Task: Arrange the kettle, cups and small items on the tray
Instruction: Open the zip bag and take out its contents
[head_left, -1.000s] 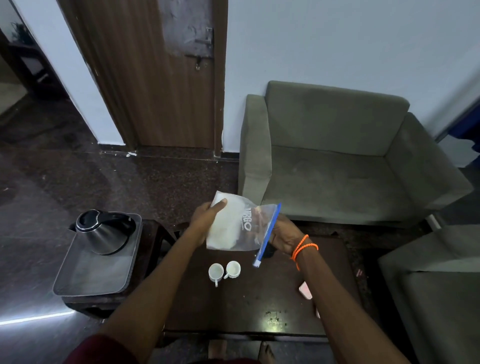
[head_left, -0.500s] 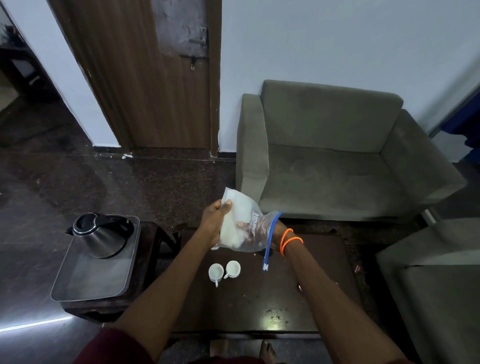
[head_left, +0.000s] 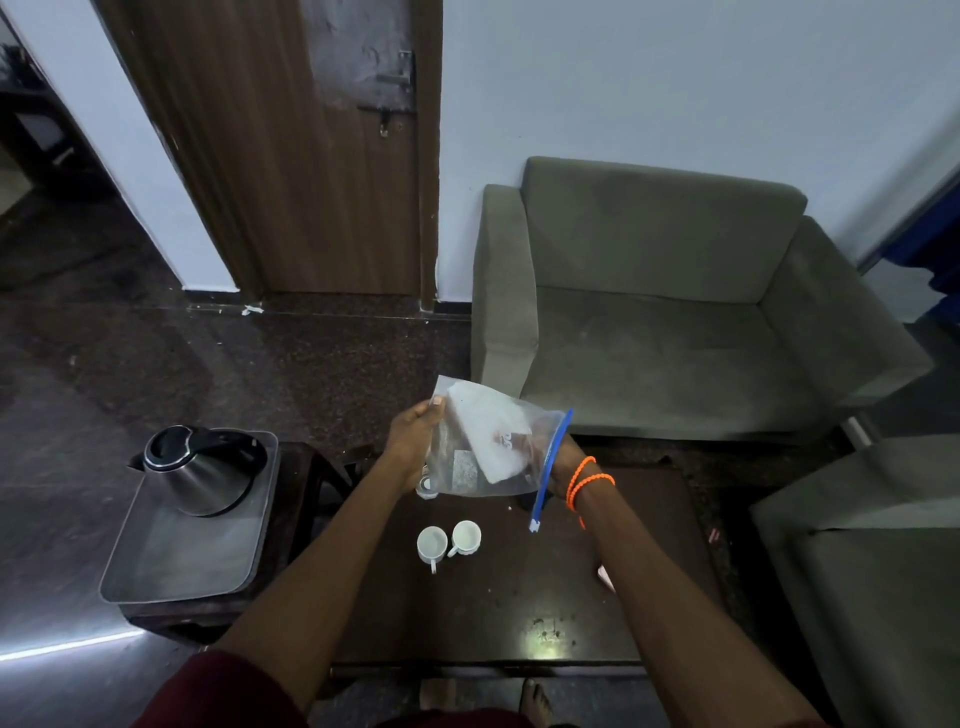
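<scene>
Clear plastic is what we are holding up over the far part of the dark wooden worktop (head_left: 519, 597): a zip bag (head_left: 488, 447) with a blue seal strip along its right edge and white folded paper and small packets inside. Our left hand (head_left: 410, 447) is pinching the bag's upper left edge, thumb on the front, so that grip is clamped on the bag. Our right hand (head_left: 563, 462), with orange bands at the wrist, is sitting mostly behind the bag at its blue edge; we cannot tell how its fingers are lying.

Two small white cups (head_left: 449, 540) are standing side by side on the worktop, nearer to us than the bag and just apart from each other. Well to the left, a steel kettle (head_left: 200, 473) with a black lid and handle is sitting at the far end of a grey tray (head_left: 176, 571), which is resting on a separate low side table. A grey-green armchair (head_left: 675, 312) is standing beyond the worktop.
</scene>
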